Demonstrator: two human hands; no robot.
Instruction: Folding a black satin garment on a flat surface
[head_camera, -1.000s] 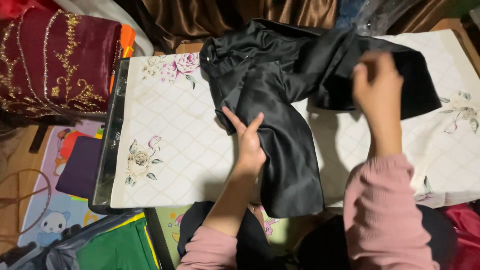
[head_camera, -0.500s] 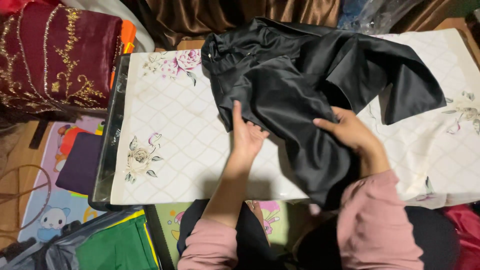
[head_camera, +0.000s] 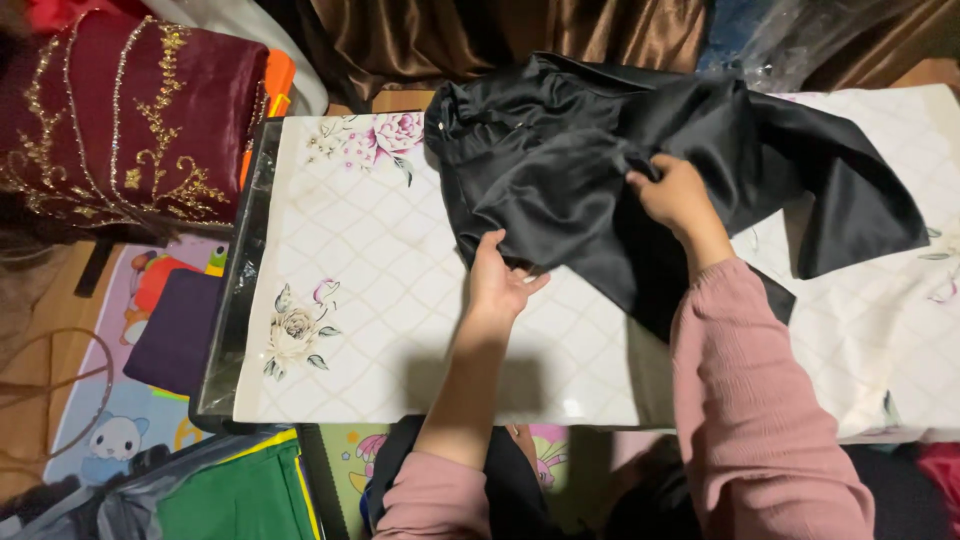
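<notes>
The left hand (head_camera: 497, 280) lies flat and open on the shiny black satin garment (head_camera: 560, 170). The right hand (head_camera: 672, 192) pinches its middle. A dark red gold-trimmed cloth (head_camera: 120, 120) sits well left of the garment.

Under your hands, the low table (head_camera: 240, 330) carries a white flowered cloth (head_camera: 380, 300); the black garment (head_camera: 560, 170) lies on it.

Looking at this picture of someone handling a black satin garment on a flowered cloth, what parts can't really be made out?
Head view, the only one:
- Right hand: fingertips buried in folds of the black garment, so the grip is unclear.
- Left hand: fingertips tucked under the garment's lower edge.
- Garment's kind: crumpled, folded over itself.
- White flowered cloth: right end cut off by the frame; middle covered by the garment.
- Maroon embroidered fabric: cut off at left and top edges.
</notes>
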